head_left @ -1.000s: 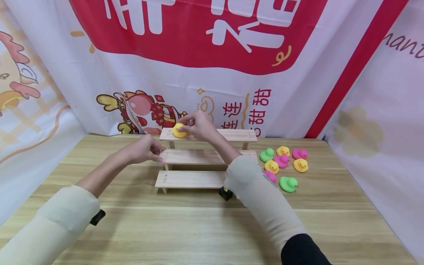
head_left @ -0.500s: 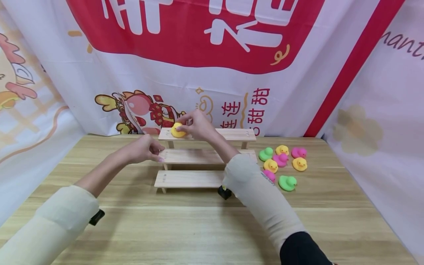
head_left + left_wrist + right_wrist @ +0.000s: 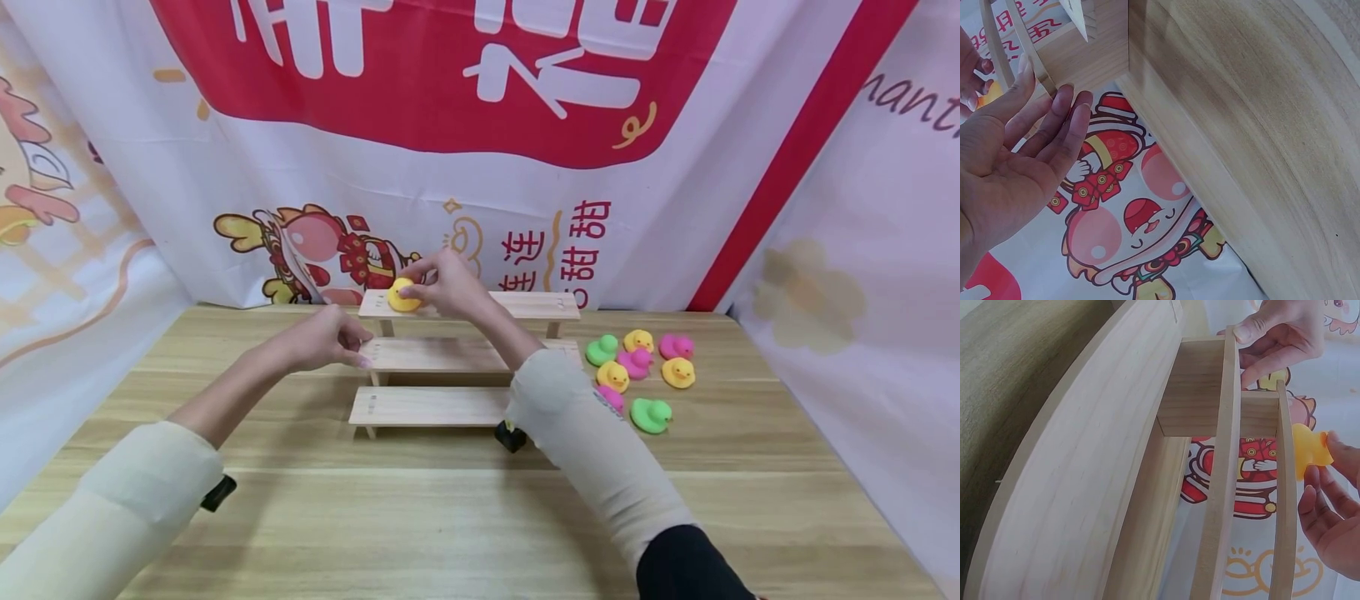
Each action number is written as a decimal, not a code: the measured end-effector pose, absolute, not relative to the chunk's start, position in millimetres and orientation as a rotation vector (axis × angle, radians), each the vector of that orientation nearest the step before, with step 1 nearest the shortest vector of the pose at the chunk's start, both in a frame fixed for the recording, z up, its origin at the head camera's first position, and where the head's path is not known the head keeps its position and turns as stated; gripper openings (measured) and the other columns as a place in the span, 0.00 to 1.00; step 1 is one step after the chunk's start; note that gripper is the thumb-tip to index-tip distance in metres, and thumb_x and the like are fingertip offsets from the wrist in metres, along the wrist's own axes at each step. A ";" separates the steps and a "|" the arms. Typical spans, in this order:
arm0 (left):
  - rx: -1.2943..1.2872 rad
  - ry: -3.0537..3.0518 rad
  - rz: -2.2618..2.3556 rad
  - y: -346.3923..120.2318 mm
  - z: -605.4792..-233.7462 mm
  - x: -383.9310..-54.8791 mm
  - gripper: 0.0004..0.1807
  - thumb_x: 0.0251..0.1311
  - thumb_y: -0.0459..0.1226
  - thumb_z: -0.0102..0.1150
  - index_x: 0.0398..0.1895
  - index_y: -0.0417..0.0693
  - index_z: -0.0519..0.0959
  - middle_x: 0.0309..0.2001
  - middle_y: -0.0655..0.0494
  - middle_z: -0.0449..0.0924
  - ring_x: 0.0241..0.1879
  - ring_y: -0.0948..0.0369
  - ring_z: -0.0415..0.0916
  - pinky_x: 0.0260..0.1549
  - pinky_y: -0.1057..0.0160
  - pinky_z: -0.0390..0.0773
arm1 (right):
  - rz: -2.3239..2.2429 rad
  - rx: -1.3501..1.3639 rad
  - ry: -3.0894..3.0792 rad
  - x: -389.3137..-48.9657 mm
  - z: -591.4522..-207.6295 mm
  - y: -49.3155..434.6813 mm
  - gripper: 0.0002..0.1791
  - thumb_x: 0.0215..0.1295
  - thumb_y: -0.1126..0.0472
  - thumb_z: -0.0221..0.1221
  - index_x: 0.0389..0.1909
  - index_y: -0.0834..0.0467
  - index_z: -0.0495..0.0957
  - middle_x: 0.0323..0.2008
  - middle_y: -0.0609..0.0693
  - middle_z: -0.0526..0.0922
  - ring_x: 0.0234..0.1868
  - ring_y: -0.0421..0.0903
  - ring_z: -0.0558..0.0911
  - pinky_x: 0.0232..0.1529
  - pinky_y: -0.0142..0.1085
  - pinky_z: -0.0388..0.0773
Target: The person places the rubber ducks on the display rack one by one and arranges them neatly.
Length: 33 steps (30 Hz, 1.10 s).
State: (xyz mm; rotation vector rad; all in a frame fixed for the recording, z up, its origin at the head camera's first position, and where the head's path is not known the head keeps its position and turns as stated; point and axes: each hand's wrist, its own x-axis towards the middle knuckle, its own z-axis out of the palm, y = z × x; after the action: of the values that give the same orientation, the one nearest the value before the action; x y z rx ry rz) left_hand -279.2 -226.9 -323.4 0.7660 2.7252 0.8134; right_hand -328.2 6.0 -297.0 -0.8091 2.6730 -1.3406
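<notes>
A three-step wooden display stand (image 3: 442,356) stands near the back of the table. At the left end of its top step, my right hand (image 3: 452,285) pinches a yellow toy duck (image 3: 403,296) between thumb and fingers. In the right wrist view the duck (image 3: 1310,450) sits right at the top board, thumb on one side and fingertips on the other. My left hand (image 3: 326,337) grips the left end of the middle step, its thumb over the board's edge. The left wrist view shows that hand (image 3: 1016,150) palm-on, fingers curled by the board.
Several yellow, green and pink toy ducks (image 3: 636,363) lie on the table to the right of the stand. A printed cloth (image 3: 420,133) hangs close behind it, with more cloth on both sides. The right sleeve (image 3: 570,417) covers part of the lower steps.
</notes>
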 end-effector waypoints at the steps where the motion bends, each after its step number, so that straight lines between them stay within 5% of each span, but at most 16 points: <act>1: 0.767 2.726 0.814 -227.0 -323.4 -279.2 0.23 0.57 0.31 0.76 0.51 0.23 0.83 0.24 0.55 0.82 0.26 0.61 0.71 0.25 0.67 0.73 | -1.336 -0.817 2.678 -328.1 -297.2 6.2 0.16 0.65 0.60 0.71 0.53 0.59 0.88 0.41 0.51 0.88 0.31 0.43 0.83 0.27 0.29 0.79; 12: 0.767 2.720 0.822 -227.8 -324.5 -280.0 0.23 0.57 0.31 0.76 0.51 0.23 0.82 0.24 0.55 0.82 0.26 0.61 0.71 0.24 0.67 0.72 | -1.396 -0.849 2.635 -325.7 -295.5 17.2 0.20 0.66 0.61 0.70 0.57 0.63 0.84 0.44 0.56 0.86 0.40 0.50 0.89 0.36 0.36 0.86; 22: 0.769 2.724 0.816 -227.6 -323.5 -277.5 0.25 0.56 0.32 0.76 0.51 0.21 0.81 0.25 0.54 0.83 0.26 0.60 0.71 0.24 0.66 0.73 | -1.407 -0.848 2.647 -316.1 -294.5 51.5 0.18 0.69 0.62 0.68 0.57 0.63 0.84 0.41 0.56 0.87 0.36 0.53 0.88 0.35 0.43 0.87; 33: 0.756 2.730 0.826 -227.6 -324.9 -277.9 0.25 0.56 0.32 0.76 0.52 0.22 0.81 0.26 0.54 0.83 0.26 0.61 0.71 0.25 0.67 0.74 | -1.321 -0.913 2.761 -297.8 -293.5 98.9 0.14 0.69 0.62 0.68 0.52 0.62 0.87 0.40 0.54 0.89 0.38 0.49 0.85 0.38 0.35 0.79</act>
State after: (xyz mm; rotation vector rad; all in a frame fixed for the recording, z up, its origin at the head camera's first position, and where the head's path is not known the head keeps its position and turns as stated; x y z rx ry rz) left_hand -277.9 -227.6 -324.9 0.7559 2.7300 0.8258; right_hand -297.8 98.9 -293.5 -0.9135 2.7614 -1.3209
